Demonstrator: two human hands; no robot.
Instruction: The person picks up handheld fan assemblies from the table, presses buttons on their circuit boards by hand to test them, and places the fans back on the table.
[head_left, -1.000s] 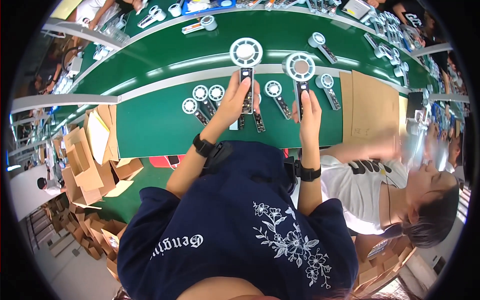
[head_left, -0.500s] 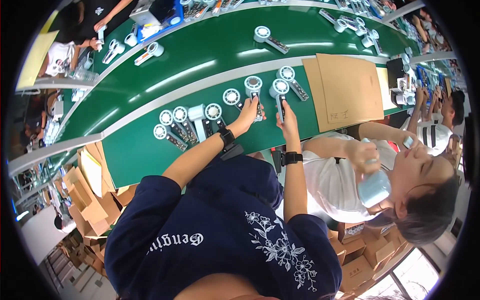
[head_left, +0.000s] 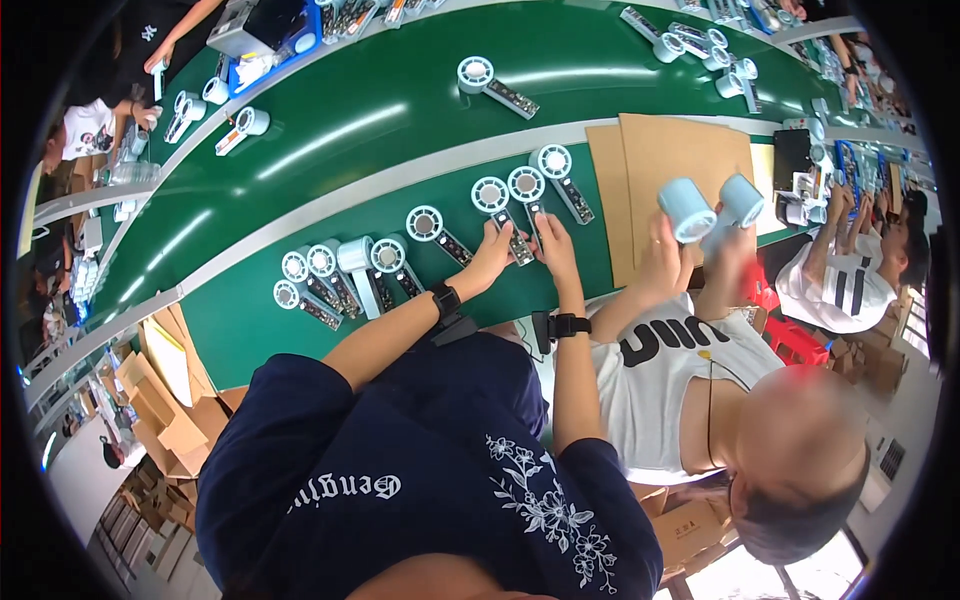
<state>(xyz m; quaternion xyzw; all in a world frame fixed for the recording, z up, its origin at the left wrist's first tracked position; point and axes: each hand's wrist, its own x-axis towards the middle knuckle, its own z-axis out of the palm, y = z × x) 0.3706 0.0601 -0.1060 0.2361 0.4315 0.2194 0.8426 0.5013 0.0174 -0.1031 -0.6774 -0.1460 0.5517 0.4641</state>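
My left hand [head_left: 487, 264] is closed on the handle of a light-blue handheld fan [head_left: 490, 194], whose handle stands uncovered with the circuit board bare. Close beside it, my right hand [head_left: 556, 247] grips the handle of a second handheld fan [head_left: 526, 184]. The two round heads almost touch. Just right of them lies another fan [head_left: 554, 161] with its handle uncovered. Left of my hands, a fan with a grey centre [head_left: 424, 224] lies on the green table [head_left: 235, 340]. Further left several more fans [head_left: 321, 262] lie in a row, one with a closed handle [head_left: 355, 256].
Brown cardboard sheets [head_left: 690, 165] lie to the right. A co-worker in a white shirt [head_left: 650, 410] sits there, holding up two light-blue fans [head_left: 686, 210]. Beyond the pale rail, one fan [head_left: 476, 74] lies on the green surface. Cardboard boxes [head_left: 160, 400] stand at lower left.
The two fans in my hands have come closer together. The co-worker at right has swung toward the table and now holds two fans over the cardboard. The whole view has shifted slightly.
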